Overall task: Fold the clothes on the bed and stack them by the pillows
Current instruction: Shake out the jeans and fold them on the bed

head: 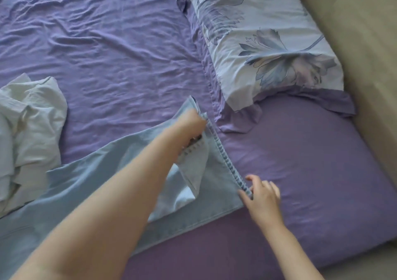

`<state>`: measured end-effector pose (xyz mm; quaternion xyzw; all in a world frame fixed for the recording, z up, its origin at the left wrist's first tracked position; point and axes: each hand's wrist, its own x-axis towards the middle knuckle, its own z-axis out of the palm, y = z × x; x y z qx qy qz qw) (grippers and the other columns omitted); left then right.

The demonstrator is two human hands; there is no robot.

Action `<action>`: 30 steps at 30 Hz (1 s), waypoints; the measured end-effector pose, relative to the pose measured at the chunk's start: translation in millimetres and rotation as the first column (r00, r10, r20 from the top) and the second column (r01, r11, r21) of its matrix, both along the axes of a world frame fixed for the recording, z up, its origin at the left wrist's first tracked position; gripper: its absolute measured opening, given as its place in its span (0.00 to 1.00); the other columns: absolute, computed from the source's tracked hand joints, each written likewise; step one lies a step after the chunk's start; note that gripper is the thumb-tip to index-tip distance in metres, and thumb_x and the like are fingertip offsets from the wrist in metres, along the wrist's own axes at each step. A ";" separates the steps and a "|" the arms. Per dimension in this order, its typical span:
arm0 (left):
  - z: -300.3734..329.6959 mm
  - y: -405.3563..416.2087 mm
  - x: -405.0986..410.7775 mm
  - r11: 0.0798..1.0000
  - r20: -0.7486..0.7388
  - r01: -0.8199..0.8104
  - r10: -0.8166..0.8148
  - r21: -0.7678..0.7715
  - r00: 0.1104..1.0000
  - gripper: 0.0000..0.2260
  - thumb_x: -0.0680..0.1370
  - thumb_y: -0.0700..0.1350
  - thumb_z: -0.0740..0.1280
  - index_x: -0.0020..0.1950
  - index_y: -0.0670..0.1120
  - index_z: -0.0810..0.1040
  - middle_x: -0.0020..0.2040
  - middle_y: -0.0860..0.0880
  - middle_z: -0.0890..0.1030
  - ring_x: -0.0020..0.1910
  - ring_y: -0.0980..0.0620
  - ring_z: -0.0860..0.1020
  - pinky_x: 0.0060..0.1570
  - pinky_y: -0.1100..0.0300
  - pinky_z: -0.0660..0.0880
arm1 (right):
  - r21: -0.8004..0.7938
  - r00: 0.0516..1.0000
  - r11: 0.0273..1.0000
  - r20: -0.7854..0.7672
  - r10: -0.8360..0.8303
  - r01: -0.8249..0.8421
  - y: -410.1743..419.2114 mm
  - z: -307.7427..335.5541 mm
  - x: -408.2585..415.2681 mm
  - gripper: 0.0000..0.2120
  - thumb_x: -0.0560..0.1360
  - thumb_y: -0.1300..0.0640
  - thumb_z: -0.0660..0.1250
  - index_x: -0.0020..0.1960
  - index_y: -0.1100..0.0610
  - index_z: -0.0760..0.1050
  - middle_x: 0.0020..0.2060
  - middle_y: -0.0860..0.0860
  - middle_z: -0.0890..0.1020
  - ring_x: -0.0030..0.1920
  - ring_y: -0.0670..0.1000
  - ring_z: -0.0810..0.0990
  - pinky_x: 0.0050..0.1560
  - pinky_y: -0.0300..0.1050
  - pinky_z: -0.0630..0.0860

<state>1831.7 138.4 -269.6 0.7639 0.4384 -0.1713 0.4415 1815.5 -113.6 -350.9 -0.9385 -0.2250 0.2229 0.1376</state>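
Note:
A pair of light blue jeans (90,185) lies spread across the purple bed sheet (111,50), waistband toward the pillow. My left hand (191,127) grips the far end of the elastic waistband, and a pocket lining hangs out below it. My right hand (261,196) pinches the near end of the same waistband at the jeans' corner. A crumpled white garment (32,125) sits at the left edge. The floral pillow (264,43) lies at the upper right, on a purple pillow (300,146) beneath it.
A beige wall or headboard (365,43) runs along the right side of the bed. The rumpled sheet stretches wide to the upper left. The bed's near edge shows at the lower right.

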 end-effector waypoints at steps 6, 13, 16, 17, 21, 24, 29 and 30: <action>-79.9 -85.9 -26.0 0.901 0.023 -0.168 0.193 -0.399 0.981 0.27 0.78 0.38 0.60 0.75 0.50 0.56 0.47 0.42 0.76 0.41 0.44 0.77 0.37 0.50 0.77 | -0.066 0.998 0.996 0.001 0.059 -0.059 -7.4 -20.7 -1.3 0.19 0.70 0.56 0.70 0.60 0.55 0.73 0.48 0.53 0.80 0.56 0.56 0.75 0.65 0.49 0.61; -103.0 -95.9 -120.4 0.985 0.146 0.122 -0.140 0.126 0.979 0.21 0.76 0.37 0.64 0.69 0.44 0.72 0.61 0.43 0.77 0.60 0.44 0.74 0.60 0.59 0.66 | 0.076 0.970 0.968 0.074 0.232 -0.237 1.7 -12.7 -8.1 0.32 0.63 0.68 0.70 0.66 0.54 0.73 0.55 0.57 0.78 0.55 0.60 0.76 0.55 0.54 0.72; -100.3 -98.8 -168.2 0.869 0.004 0.326 -0.353 0.372 0.936 0.19 0.75 0.46 0.67 0.66 0.53 0.76 0.68 0.50 0.72 0.69 0.45 0.66 0.66 0.55 0.62 | 0.039 0.852 0.886 0.294 0.433 -0.463 -1.1 -13.0 -14.5 0.21 0.59 0.70 0.75 0.49 0.55 0.82 0.57 0.60 0.79 0.60 0.64 0.77 0.55 0.60 0.75; -99.1 -100.2 -183.5 0.843 -0.064 0.384 -0.389 0.378 0.919 0.19 0.75 0.49 0.67 0.67 0.56 0.74 0.71 0.51 0.68 0.72 0.46 0.62 0.69 0.52 0.59 | 0.010 0.801 0.846 0.328 0.501 -0.533 -1.8 -12.8 -15.0 0.17 0.58 0.69 0.76 0.44 0.55 0.81 0.56 0.59 0.80 0.61 0.63 0.76 0.57 0.61 0.73; -96.0 -95.6 -239.2 0.861 -0.156 0.377 -0.343 0.342 0.926 0.23 0.75 0.47 0.68 0.69 0.56 0.71 0.74 0.47 0.62 0.74 0.45 0.57 0.71 0.48 0.56 | -0.048 0.695 0.752 0.347 0.629 -0.657 -1.2 -12.7 -9.4 0.17 0.55 0.68 0.80 0.38 0.54 0.79 0.39 0.50 0.82 0.50 0.54 0.83 0.60 0.59 0.71; -91.8 -90.5 -270.1 0.840 -0.097 0.306 -0.295 0.448 0.951 0.25 0.57 0.35 0.78 0.54 0.43 0.82 0.57 0.38 0.78 0.57 0.39 0.77 0.53 0.49 0.76 | -0.055 0.676 0.738 0.359 0.643 -0.673 -2.4 -11.3 -1.7 0.16 0.57 0.68 0.79 0.39 0.55 0.79 0.37 0.52 0.81 0.42 0.54 0.83 0.61 0.54 0.65; -86.5 -84.1 -298.2 0.803 -0.136 0.263 -0.225 0.535 0.965 0.20 0.48 0.28 0.75 0.33 0.43 0.74 0.34 0.46 0.75 0.31 0.46 0.75 0.26 0.62 0.66 | -0.138 0.642 0.726 0.377 0.667 -0.673 -6.8 -10.9 -8.9 0.14 0.58 0.71 0.76 0.38 0.59 0.78 0.38 0.55 0.82 0.40 0.57 0.83 0.60 0.57 0.66; -87.6 -82.6 -302.8 0.811 -0.121 0.245 -0.214 0.531 0.969 0.20 0.49 0.27 0.75 0.33 0.42 0.72 0.33 0.46 0.73 0.29 0.46 0.72 0.24 0.61 0.65 | -0.143 0.631 0.721 0.391 0.670 -0.678 -5.5 -10.7 -9.7 0.11 0.60 0.70 0.74 0.38 0.59 0.78 0.38 0.56 0.81 0.41 0.58 0.82 0.60 0.57 0.66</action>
